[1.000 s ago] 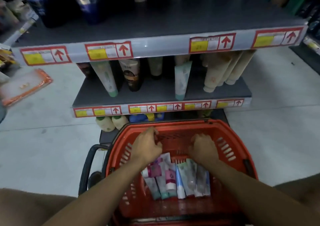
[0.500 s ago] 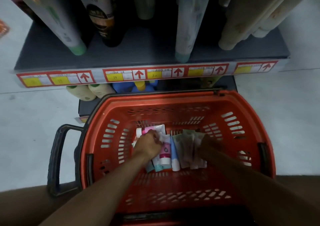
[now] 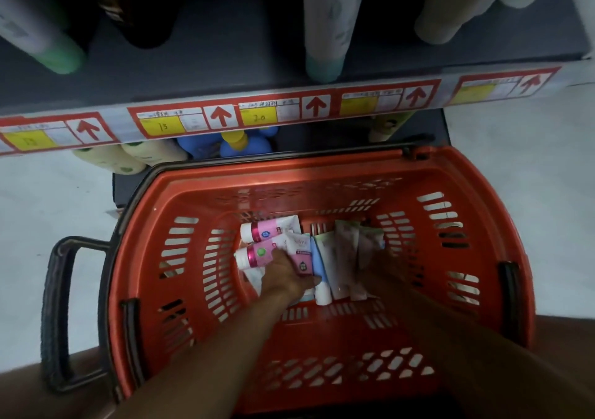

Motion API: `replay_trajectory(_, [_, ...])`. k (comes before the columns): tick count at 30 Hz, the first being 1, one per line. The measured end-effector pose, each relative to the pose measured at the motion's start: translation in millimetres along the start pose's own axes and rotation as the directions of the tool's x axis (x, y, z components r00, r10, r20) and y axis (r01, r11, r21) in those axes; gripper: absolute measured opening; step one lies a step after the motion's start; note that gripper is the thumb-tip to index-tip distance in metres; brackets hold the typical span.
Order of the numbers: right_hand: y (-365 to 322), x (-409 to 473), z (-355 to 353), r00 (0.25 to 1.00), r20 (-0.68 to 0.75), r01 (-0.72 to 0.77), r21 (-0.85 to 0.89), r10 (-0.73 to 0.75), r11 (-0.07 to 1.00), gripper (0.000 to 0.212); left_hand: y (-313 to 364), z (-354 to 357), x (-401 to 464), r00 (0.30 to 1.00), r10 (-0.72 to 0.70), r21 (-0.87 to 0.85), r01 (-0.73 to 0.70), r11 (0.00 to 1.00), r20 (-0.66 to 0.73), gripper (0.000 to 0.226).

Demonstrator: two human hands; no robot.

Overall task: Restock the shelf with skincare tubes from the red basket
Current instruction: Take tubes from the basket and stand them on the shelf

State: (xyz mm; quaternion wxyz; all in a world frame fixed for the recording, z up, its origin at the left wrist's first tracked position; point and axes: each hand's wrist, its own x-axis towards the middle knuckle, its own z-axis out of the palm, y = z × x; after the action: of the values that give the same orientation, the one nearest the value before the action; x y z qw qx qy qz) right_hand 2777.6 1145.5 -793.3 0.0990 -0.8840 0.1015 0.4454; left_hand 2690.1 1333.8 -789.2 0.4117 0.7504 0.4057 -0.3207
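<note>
The red basket (image 3: pixel 322 174) stands on the floor below the shelf (image 3: pixel 225 64). Several skincare tubes lie side by side on its bottom. Pink-and-white tubes (image 3: pixel 267 230) are on the left and pale green tubes (image 3: pixel 346 248) on the right. My left hand (image 3: pixel 285 274) is down on the pink-and-white tubes, fingers curled over one of them. In shadow at the right side of the pile, my right hand (image 3: pixel 383 267) has its fingers wrapped round the pale green tubes.
Tall tubes and bottles hang over the shelf's front edge, above a strip of red-and-yellow price labels (image 3: pixel 267 114). Cream and blue bottles (image 3: pixel 225 146) stand on the lowest shelf behind the basket. The basket's black handle (image 3: pixel 59 315) sticks out to the left.
My view has dropped closer to the basket. Both hands went from the far rim down onto the tubes, and they now close on them.
</note>
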Motion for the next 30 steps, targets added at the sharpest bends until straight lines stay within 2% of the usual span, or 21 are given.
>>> replay_trajectory(2, [-1,4,-1,0.999,0.024,-0.031,0.019,0.03,0.999,0.086,1,1,1,1.0,-0.025,0.01,0.025,1.0,0.006,0.086])
replay_trajectory(7, [-1,7,-1,0.999,0.019,-0.044,0.022,0.043,0.999,0.072,1,-6,2,0.994,-0.098,0.051,0.096,0.994,0.047,0.078])
replay_trajectory(15, [-5,-21,-17,0.999,0.008,-0.05,0.024,0.049,0.998,0.09,1,-22,-18,0.992,-0.115,-0.078,0.119,0.99,0.059,0.049])
replay_trajectory(17, [-7,-30,-23,0.999,-0.008,-0.031,0.018,0.031,0.999,0.083,5,-28,-27,0.995,-0.093,-0.115,0.098,0.989,0.047,0.052])
replay_trajectory(20, [-7,-43,-32,0.998,-0.034,0.048,0.098,-0.045,0.994,0.082,13,-38,-43,1.0,-0.023,-0.164,0.025,0.986,0.013,0.053])
replay_trajectory(22, [-8,-52,-38,0.993,-0.055,0.11,0.142,-0.104,0.984,0.074,19,-46,-57,1.0,0.014,-0.182,-0.018,0.983,-0.023,0.051])
replay_trajectory(25, [-14,-71,-50,0.982,-0.102,0.169,0.128,-0.156,0.977,0.064,27,-59,-78,0.994,0.059,-0.202,-0.076,0.976,-0.09,0.054])
replay_trajectory(30, [-25,-101,-77,0.939,-0.196,0.315,0.167,-0.282,0.934,0.059,42,-78,-106,0.973,0.152,-0.29,-0.198,0.936,-0.173,0.051])
